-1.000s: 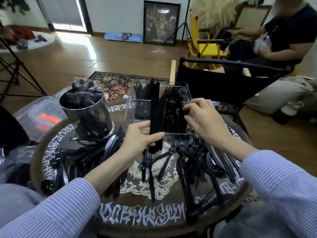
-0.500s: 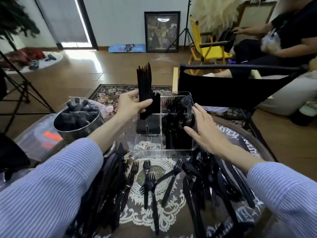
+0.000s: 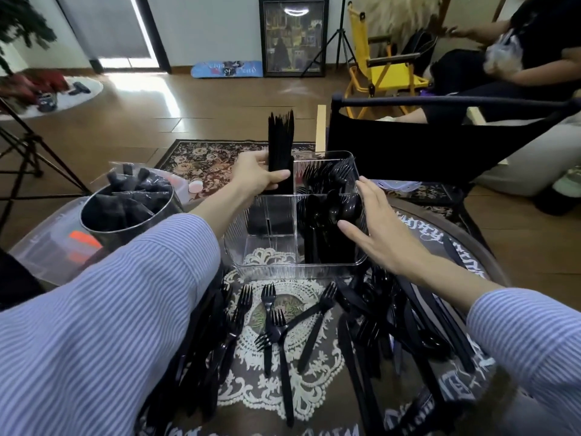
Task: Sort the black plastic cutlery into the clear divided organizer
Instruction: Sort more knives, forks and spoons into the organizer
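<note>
A clear divided organizer [image 3: 295,265] stands on a round bench [image 3: 465,247] near its far edge, over a white lace doily [image 3: 270,388]. Its right-hand compartments hold upright black forks [image 3: 327,176] at the back and black spoons [image 3: 333,212] at the front; the front-left compartment shows only clear plastic. The left hand [image 3: 254,176] grips a bundle of black knives [image 3: 280,143] upright above the organizer's back-left compartment, thumb across the bundle's front, with the bundle's lower end dropping behind the organizer's rim. The right hand [image 3: 380,231] rests flat against the organizer's right wall, fingers straight and spread, holding nothing. Both arms wear blue-and-white striped sleeves [image 3: 110,325]. In front of the organizer, loose forks [image 3: 276,332] lie scattered on the doily, with darker piles of cutlery [image 3: 393,325] heaped to the front-right and front-left of it. Left of the organizer stands a metal canister [image 3: 125,215] stuffed with black items. Behind the organizer to the right is a black folding chair [image 3: 424,143], and beyond it a yellow chair [image 3: 386,67] and a seated person [image 3: 518,51]. A patterned rug [image 3: 201,162] lies on the wood floor behind the organizer.
</note>
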